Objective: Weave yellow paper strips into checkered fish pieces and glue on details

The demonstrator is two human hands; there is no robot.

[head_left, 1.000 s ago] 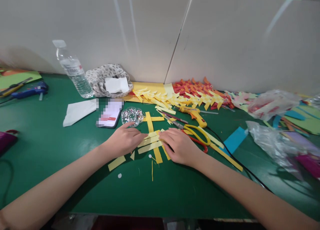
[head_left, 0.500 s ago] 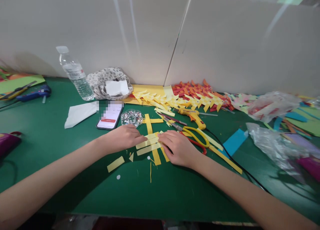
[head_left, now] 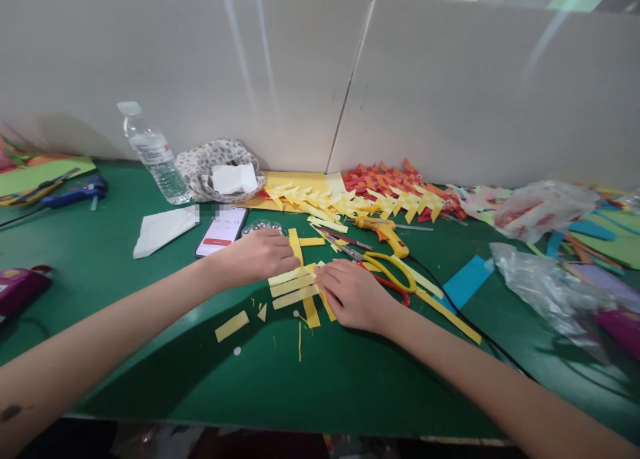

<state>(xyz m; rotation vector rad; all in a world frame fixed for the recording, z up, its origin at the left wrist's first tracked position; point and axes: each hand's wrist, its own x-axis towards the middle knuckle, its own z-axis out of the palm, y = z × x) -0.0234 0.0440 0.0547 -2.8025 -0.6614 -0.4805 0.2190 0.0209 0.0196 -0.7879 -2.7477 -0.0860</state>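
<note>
Near the front edge of the counter [head_left: 320, 379] lie small yellow scraps [head_left: 232, 326], loose and out of the way. A bit farther in, toward the middle, sits the yellow strip weave [head_left: 295, 287], with flat strips crossing over and under each other.

The right hand [head_left: 353, 292] lies flat on the right side of it. Its fingers are spread and press down, holding nothing. I think that keeps the strips from sliding apart. The left hand [head_left: 260, 254] rests on the left ends of the strips with curled fingers. I cannot tell if they pinch a strip or only push it.

Just right of the hands lie yellow scissors [head_left: 373, 257] and a glue gun [head_left: 385, 231], close enough to grab. A phone [head_left: 221, 231] lies beside the left hand. By the far edge, finished paper fish [head_left: 360, 196] are piled up, away from the work. A water bottle [head_left: 155, 154] stands there too.
</note>
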